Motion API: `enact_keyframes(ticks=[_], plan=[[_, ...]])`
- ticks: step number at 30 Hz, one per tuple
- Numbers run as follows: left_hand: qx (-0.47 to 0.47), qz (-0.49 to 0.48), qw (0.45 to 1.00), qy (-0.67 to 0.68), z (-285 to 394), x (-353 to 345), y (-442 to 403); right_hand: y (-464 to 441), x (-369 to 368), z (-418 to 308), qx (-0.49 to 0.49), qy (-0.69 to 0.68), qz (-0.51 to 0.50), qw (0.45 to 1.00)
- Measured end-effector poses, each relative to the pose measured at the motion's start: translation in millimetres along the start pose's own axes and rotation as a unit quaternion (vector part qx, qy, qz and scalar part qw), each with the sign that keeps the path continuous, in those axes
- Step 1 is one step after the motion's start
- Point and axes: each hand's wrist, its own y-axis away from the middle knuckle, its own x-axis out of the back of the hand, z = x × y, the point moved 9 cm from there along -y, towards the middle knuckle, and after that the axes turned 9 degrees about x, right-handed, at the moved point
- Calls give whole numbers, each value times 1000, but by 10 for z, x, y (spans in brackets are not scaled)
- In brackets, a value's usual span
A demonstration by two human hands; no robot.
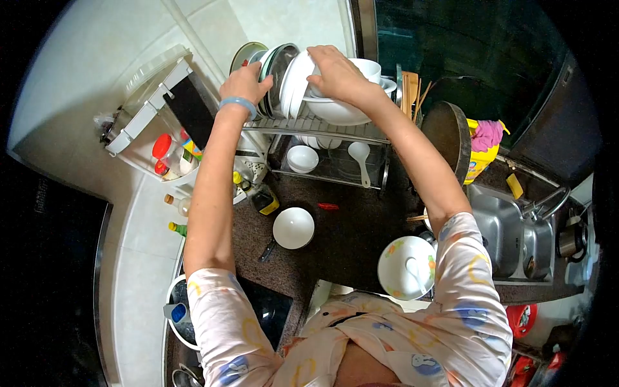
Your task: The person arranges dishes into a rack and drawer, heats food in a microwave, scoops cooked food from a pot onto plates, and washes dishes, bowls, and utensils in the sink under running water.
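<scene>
My left hand (247,87), with a pale blue bangle at the wrist, is at the left end of the dish rack's top tier. Its thumb and forefinger are around the edge of a dark-rimmed plate (265,61), other fingers partly hidden. My right hand (336,76) grips white plates (295,84) from above, fingers over their rim and thumb on the near side. These plates stand on edge, tilted. Beneath my right hand and forearm sits a large white bowl (335,113), with a white cup (367,68) behind it.
The rack's lower tier (284,155) holds a small white bowl (302,158) and white spoon (360,161). On the counter are a white-lined pan (293,228), red chili (328,206), sauce bottle (263,198) and flowered bowl (394,274). A wok (445,138) leans near the sink (493,222).
</scene>
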Motion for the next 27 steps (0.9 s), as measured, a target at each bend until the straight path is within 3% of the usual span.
enact_keyframes(ticks=[4, 6, 7, 9, 10, 12, 14, 16, 21, 24, 27], plan=[[13, -12, 1000, -23, -62, -105, 6, 23, -9, 88, -26, 22, -16, 999], [-86, 199, 976, 23, 80, 143, 127, 21, -93, 147, -20, 25, -12, 999], [-87, 199, 976, 23, 62, 111, 93, 16, -80, 124, 6, 28, 29, 999], [-302, 222, 927, -4, 486, 157, 287, 18, -48, 91, 32, 33, 72, 996], [-304, 223, 926, -4, 548, 156, 313, 5, -83, 112, 25, 34, 65, 997], [-207, 48, 977, 20, 571, -96, 258, -15, -118, 122, 16, 34, 62, 997], [-184, 34, 982, 9, 671, -86, 268, -27, -101, 77, 42, 36, 82, 995], [-122, -27, 987, -96, 671, -171, 206, -34, -110, 90, 34, 39, 76, 996], [-6, -43, 990, -133, 350, -341, -116, 11, -106, 76, 35, 70, 53, 995], [-9, -47, 990, -132, 317, -306, -127, -5, -172, 142, -16, 49, -21, 998], [-3, -43, 990, -135, 277, -363, -148, 6, -156, 126, -21, 42, -19, 999]])
